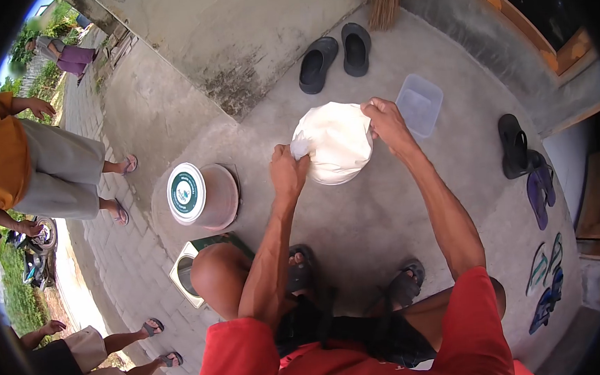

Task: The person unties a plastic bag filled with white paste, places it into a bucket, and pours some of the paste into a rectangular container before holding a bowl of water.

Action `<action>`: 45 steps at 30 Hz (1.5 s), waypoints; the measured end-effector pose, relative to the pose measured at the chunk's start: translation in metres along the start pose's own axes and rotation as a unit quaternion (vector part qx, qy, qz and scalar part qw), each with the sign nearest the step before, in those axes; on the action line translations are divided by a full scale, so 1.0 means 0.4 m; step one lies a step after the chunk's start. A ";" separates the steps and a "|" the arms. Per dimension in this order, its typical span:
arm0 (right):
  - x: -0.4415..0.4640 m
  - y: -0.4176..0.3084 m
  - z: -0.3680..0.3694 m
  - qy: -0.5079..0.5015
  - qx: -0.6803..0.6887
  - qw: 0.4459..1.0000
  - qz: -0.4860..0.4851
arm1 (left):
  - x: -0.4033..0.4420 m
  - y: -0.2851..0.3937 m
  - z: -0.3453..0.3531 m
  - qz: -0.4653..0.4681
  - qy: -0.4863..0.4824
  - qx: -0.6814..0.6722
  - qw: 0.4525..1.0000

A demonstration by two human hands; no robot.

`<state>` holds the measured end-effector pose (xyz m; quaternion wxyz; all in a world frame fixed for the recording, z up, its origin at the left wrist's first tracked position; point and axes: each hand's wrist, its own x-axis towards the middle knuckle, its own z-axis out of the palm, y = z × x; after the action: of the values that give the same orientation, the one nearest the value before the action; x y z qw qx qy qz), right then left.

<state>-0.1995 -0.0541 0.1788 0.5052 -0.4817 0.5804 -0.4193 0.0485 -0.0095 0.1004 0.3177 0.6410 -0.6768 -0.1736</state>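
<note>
Item: round cream-white piece with a creased, sheet-like surface (334, 144) — between the person's two hands, over the grey concrete floor (383, 206); whether it touches the floor cannot be told.

Left hand (289, 170): fingers curled closed around a small, translucent whitish wad (300, 148), at the piece's left edge.

Right hand (387, 123): fingers pinched shut on the piece's upper right edge.

Just beside the right hand: rectangular, clear plastic box (419, 104), on the floor.

Beyond the piece: pair of black clogs (318, 65), near the wall; straw broom (384, 5), next to them.

Left of the piece: translucent plastic tub (219, 196) with a round white lid bearing a green label (186, 193). Nearer the person: square-topped green tin (185, 271), partly hidden by the knee.

Far right, in a row: black sandals (512, 147), purple sandals (538, 197), green-and-white flip-flops (537, 269), blue flip-flops (542, 312).

Far left, standing on grey paving: person in an orange top (4, 154); person in beige shorts (94, 361) — and, farther off, person in purple trousers (74, 60).
</note>
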 end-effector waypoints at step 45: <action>0.050 0.132 -0.012 0.015 0.138 0.984 0.108 | 0.118 0.158 0.029 0.161 -0.085 0.029 0.983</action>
<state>-0.2121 -0.0639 0.1247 0.6005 -0.3357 0.5728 -0.4457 -0.0057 -0.0501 0.1422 0.2645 0.5154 -0.8005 -0.1540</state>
